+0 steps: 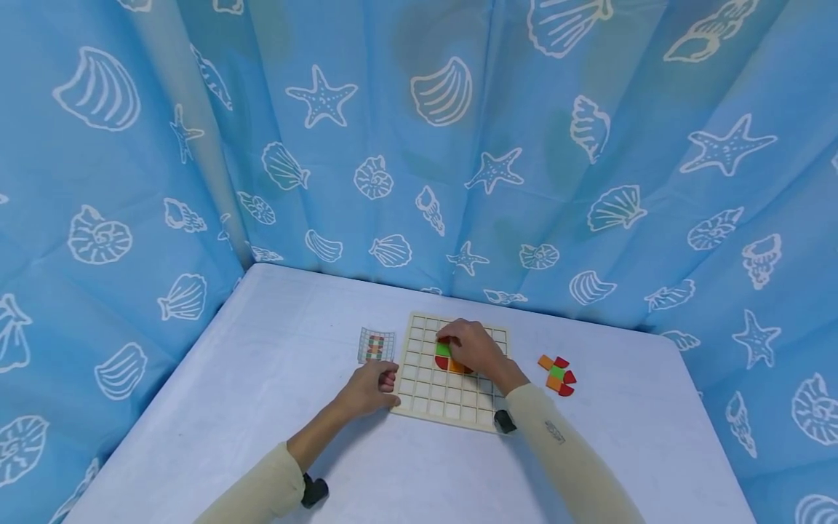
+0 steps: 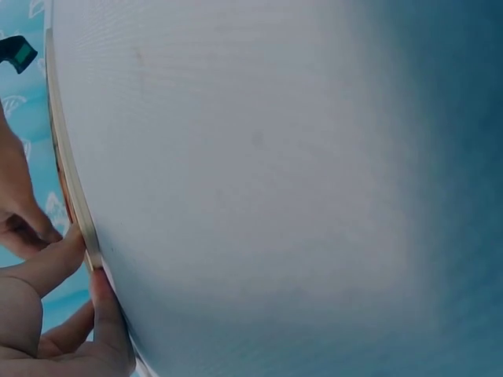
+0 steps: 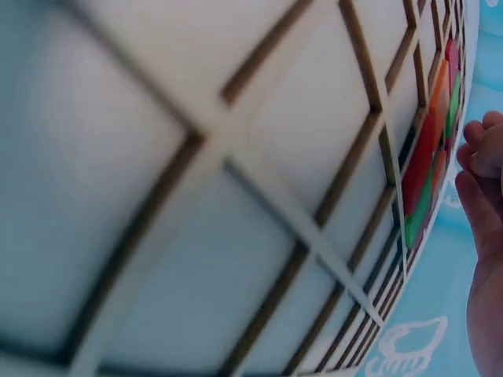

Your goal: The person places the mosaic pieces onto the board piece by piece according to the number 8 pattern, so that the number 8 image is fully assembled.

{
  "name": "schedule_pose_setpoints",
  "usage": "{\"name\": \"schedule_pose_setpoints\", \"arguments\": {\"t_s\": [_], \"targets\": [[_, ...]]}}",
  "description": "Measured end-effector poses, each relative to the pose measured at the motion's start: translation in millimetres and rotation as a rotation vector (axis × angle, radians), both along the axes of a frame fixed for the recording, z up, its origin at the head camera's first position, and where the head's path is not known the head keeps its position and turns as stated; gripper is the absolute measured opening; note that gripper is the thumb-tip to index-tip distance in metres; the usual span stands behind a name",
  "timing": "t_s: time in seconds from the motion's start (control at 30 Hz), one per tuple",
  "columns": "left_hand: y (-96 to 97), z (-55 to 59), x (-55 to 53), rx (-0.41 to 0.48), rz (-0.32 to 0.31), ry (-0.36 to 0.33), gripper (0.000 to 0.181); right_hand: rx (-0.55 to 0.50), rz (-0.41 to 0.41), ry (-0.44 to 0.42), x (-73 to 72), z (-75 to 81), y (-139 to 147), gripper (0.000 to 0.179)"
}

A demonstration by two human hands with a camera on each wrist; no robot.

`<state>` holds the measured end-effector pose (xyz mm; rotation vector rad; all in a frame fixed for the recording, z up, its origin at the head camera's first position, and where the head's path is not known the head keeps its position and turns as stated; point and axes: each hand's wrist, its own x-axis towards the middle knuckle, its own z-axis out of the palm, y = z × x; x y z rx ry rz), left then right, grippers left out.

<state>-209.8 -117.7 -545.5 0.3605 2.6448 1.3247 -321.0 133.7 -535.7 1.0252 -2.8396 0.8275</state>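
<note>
A pale grid board (image 1: 432,407) with raised square cells lies on the white table. My left hand (image 1: 368,389) grips its near left edge, thumb by the corner, as the left wrist view shows with the fingers (image 2: 110,314) close up. My right hand (image 1: 476,348) bends over the board's upper middle, its fingertips pinching a small red piece (image 1: 446,339), mostly hidden. Under and beside that hand, a green piece (image 1: 442,350), a rounded red piece (image 1: 441,362) and an orange piece (image 1: 456,367) sit in cells. The right wrist view has the coloured cluster (image 3: 420,169) edge-on.
Left of the board lies a small grid card (image 1: 376,346) with a coloured pattern. A loose group of red, orange and green pieces (image 1: 556,372) rests to the board's right. Blue shell-print curtains (image 1: 406,182) stand behind and at both sides of the table (image 1: 294,327).
</note>
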Motion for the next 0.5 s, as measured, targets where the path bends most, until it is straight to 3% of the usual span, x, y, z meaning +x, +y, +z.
{"name": "schedule_pose_setpoints", "arguments": {"t_s": [0.2,0.5], "targets": [[0.7,-2.0,-1.1,0.016,0.001,-0.007,0.061,-0.038,-0.096,0.032,3.4,8.2,27,0.023],[-0.1,-0.1,2.1,0.058,-0.003,-0.012,0.061,0.055,-0.296,0.047,23.7,12.6,88,0.025]]}}
